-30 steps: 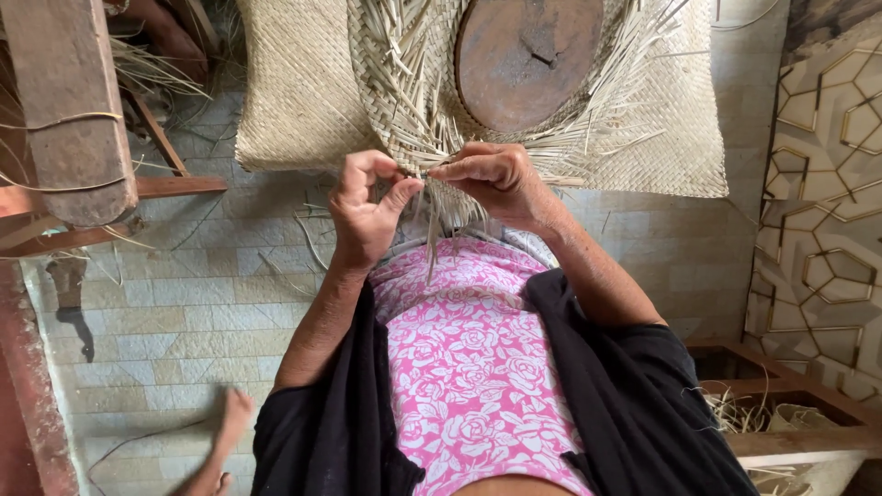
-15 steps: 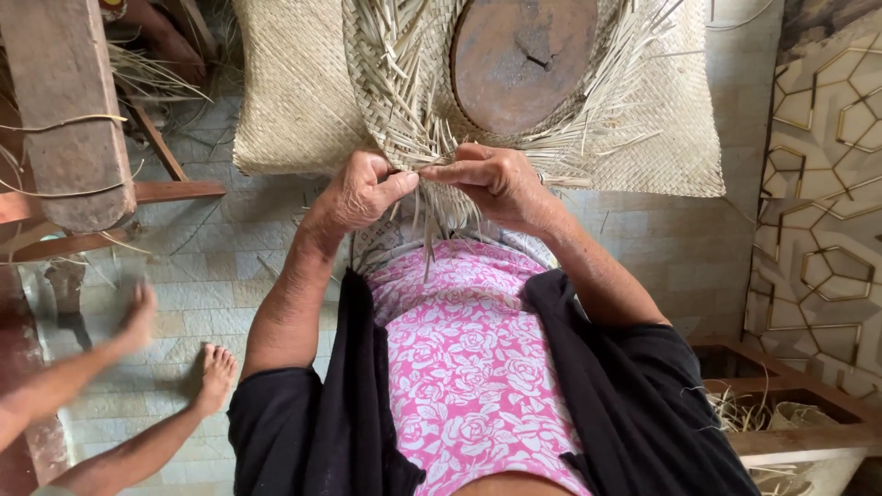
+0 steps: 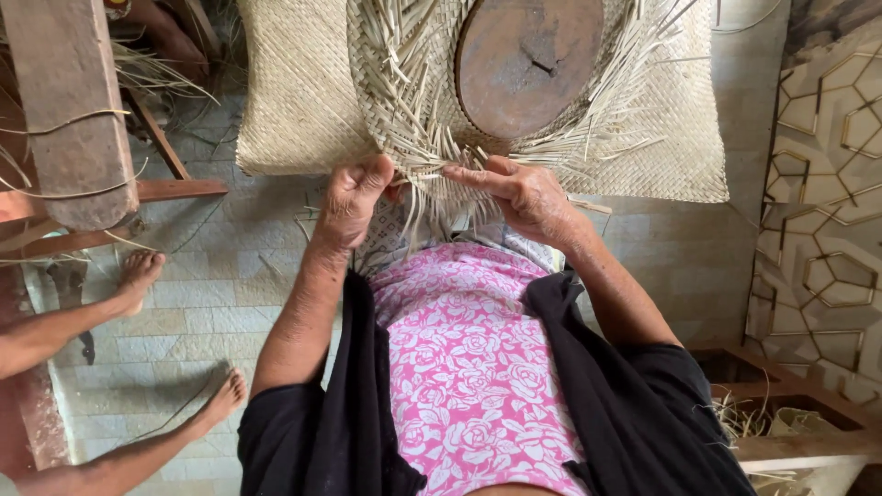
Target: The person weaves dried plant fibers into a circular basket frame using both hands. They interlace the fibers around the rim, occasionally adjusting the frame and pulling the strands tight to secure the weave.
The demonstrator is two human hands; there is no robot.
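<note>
The weave point(image 3: 413, 138), a half-made piece of pale palm strips, lies draped over a round wooden block point(image 3: 528, 60) at about twelve o'clock from the person's lap, its loose ends bristling out towards five and seven o'clock. Its near edge is where the work is: the left hand point(image 3: 354, 202) is clenched round a small bunch of strips at the edge, thumb up, while the right hand point(image 3: 524, 193) pinches a single strip point(image 3: 432, 174) between thumb and outstretched forefinger and draws it across towards nine o'clock. From where I stand, doing this well looks a matter of keeping the left hand's bunch taut so the edge cannot slacken, laying the strip flat rather than twisted, and pressing it snug against the row already woven before letting go; pulling too hard could snap or crease a dry strip. Under the weave a finished mat point(image 3: 303, 101) spreads over the tiled floor point(image 3: 211, 276) from ten to two o'clock. At nine o'clock stands a wooden frame point(image 3: 69, 110) with stray fibres hung on it, and below it, at eight o'clock, another person's bare feet point(image 3: 138, 276) rest on the tiles. At four o'clock a low wooden stand point(image 3: 781, 404) holds more leaf scraps
</note>
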